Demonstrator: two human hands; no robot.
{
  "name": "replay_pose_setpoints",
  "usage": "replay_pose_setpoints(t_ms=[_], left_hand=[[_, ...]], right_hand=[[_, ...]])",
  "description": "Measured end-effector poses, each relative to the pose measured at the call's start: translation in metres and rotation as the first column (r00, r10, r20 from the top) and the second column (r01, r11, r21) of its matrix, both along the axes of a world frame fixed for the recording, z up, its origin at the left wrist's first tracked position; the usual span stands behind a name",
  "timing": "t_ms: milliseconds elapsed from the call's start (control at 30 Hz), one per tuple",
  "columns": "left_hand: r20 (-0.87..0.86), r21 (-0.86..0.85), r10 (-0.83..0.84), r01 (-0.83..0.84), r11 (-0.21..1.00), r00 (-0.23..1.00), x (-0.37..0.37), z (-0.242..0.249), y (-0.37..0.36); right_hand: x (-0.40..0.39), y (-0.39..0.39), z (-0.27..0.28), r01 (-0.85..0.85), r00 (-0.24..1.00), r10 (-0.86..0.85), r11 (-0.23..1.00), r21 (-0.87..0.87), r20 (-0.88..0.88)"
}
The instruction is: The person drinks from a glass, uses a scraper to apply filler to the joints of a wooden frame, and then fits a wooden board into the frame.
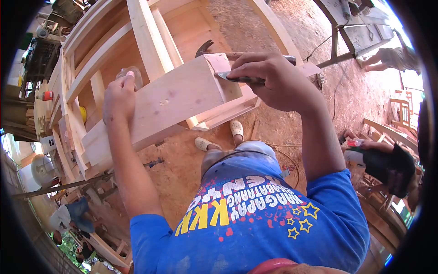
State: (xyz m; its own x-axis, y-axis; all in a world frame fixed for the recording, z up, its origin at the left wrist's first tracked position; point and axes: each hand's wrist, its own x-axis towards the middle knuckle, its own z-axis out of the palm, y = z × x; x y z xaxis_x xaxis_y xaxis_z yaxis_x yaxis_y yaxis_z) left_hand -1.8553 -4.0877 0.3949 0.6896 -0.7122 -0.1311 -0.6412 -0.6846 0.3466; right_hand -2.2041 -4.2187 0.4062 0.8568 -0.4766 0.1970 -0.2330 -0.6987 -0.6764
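A wide pale wooden board [169, 98] lies across the frame in front of me. My right hand [278, 80] grips a putty knife [244, 79], its blade touching the board's right end, where a pinkish smear [219, 63] coats the wood. At the board's far edge, my left hand [121, 98] is closed around a small clear container [137, 78]; its contents are hidden. Just beyond the right hand lies a hammer [205, 48], its claw head to the left and its handle partly covered by that hand.
Under the board stands a large wooden frame [98, 50] with rails and panels. A metal-topped table [360, 32] is at the upper right. Other people [388, 164] are at both sides. A fan [43, 169] stands left, and a cable [296, 166] lies on the dusty floor.
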Motion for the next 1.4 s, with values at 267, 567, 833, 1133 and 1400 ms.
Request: replay_pose_setpoints(t_ms=[267, 567, 833, 1133, 1400], left_hand=[[-0.029, -0.046, 0.007, -0.008, 0.999, 1.0, 0.0, -0.005, 0.0], [-0.025, 0.085, 0.039, -0.037, 0.996, 0.999, 0.002, -0.001, -0.002], [-0.025, 0.111, 0.028, -0.025, 0.994, 0.999, -0.004, 0.008, -0.002], [-0.008, 0.036, -0.032, 0.032, 0.999, 0.999, 0.007, -0.006, 0.001], [-0.038, 0.094, 0.046, -0.042, 0.995, 0.998, -0.003, 0.008, -0.002]], right_hand=[[-0.011, 0.026, 0.005, 0.008, 1.0, -0.007, 1.0, -0.017, 0.021], [-0.023, 0.054, 0.004, 0.037, 0.998, -0.036, 0.999, -0.023, 0.052], [-0.02, -0.01, 0.032, 0.132, 0.991, -0.131, 0.991, -0.026, 0.022], [0.037, -0.032, 0.023, 0.011, 0.996, -0.009, 1.0, 0.024, -0.09], [0.021, 0.007, 0.033, -0.015, 0.994, 0.023, 0.998, 0.069, -0.111]])
